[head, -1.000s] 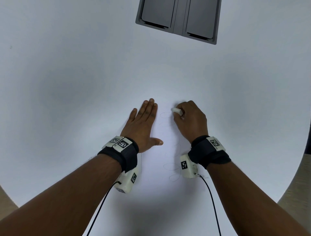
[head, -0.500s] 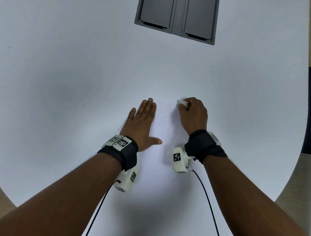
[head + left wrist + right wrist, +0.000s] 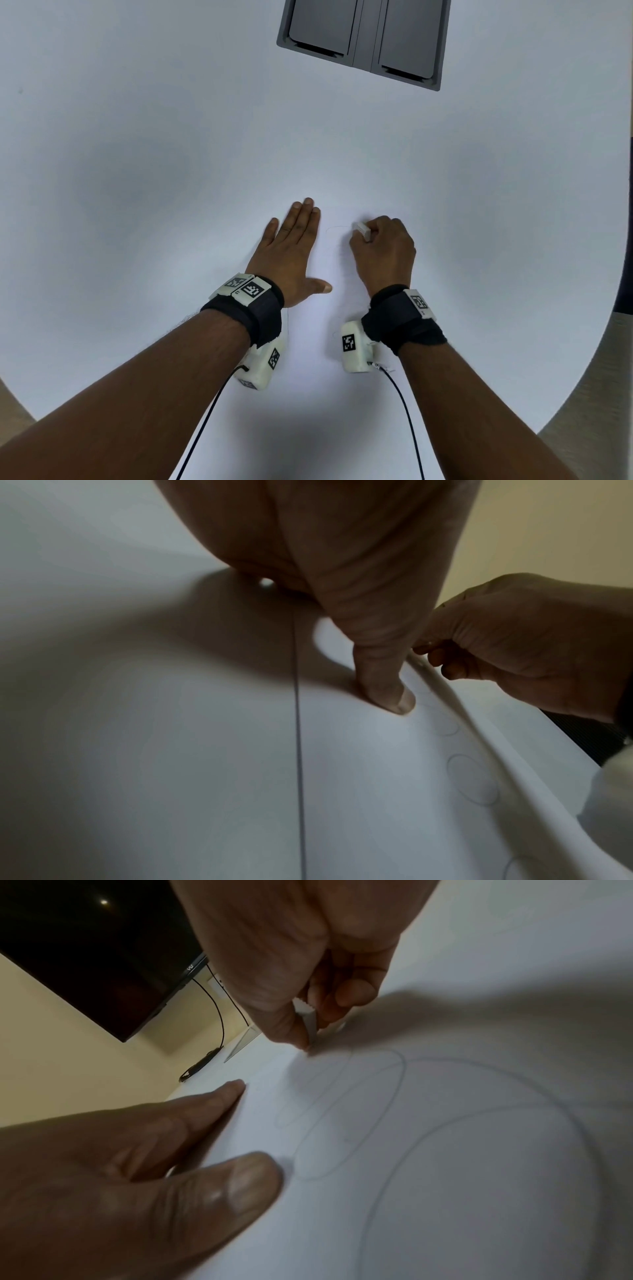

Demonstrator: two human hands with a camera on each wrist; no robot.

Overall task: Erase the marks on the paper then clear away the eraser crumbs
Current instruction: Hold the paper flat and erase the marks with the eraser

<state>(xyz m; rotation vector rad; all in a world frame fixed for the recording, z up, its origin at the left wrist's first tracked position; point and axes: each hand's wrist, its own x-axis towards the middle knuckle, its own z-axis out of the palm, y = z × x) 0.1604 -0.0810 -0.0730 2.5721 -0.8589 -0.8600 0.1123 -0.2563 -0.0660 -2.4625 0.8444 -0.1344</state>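
- Head view: the left hand point(image 3: 291, 250) lies flat, fingers straight and together, palm down on the white sheet of paper point(image 3: 318, 342) on the round white table point(image 3: 137, 171); by my judgement it pins the sheet so rubbing cannot drag it. The right hand point(image 3: 383, 253) is curled round a small white block eraser point(image 3: 361, 230), thumb and fingers pinching it at the sheet's far end. A grey hinged cable hatch point(image 3: 363, 37) sits well apart at the far side.
- Left wrist view: the left thumb point(image 3: 387, 685) presses onto the paper. Faint pencil loops point(image 3: 472, 777) remain on the sheet, near its raised right edge. The right hand appears beyond, fingers curled.
- Right wrist view: the eraser's lower corner point(image 3: 310, 1023) meets the paper at the topmost loop, held steeply, presumably to work a narrow edge along the line. Large pencil loops point(image 3: 377, 1110) below are untouched. No crumbs can be made out. A dark wall screen point(image 3: 85, 947) stands behind.
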